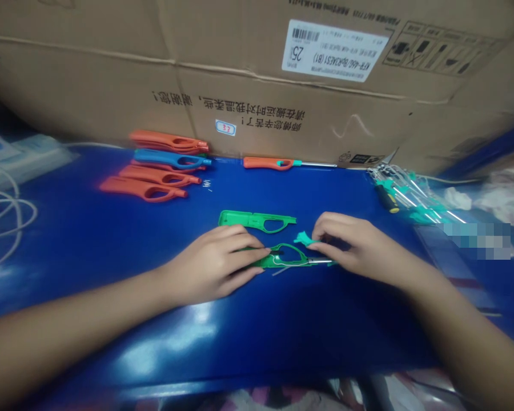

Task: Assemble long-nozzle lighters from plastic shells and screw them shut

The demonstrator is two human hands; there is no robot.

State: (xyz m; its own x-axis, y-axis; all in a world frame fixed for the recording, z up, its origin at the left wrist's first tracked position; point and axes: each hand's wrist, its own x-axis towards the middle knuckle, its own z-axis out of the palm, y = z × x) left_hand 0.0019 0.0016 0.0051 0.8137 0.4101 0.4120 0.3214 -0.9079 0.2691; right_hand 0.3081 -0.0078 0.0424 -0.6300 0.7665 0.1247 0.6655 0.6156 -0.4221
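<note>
I've got one green lighter open on the counter, partly filled by the look of it. Near shell half lies inner side up, w/ a dark insert, thin white wire & metal tube in or along it. Far shell half lies apart, just beyond, so the body isn't closed. Teal plastic piece is off the shell too, held just above its loop end; looks like a trigger part, can't confirm.

My L hand is part-curled, thumb & fingertips closed down on the near half, pinning it. R hand has thumb & fingers pinched on the teal piece, other fingers curled.

I'd call this one mid-build: tube & wire look placed, teal piece & cover half outstanding.

Rest of the counter, blue & glossy: orange lighter w/ tube at the back, looks complete; stack of orange handles back L w/ a blue handle among them, no tubes seen; tiny bits beside, too small to ID. Back R: pile of metal tubes w/ teal parts, black-&-yellow screwdriver against it. White cable far L, blurry.

Room: big cardboard carton walls off the back, print & white label upside down.
</note>
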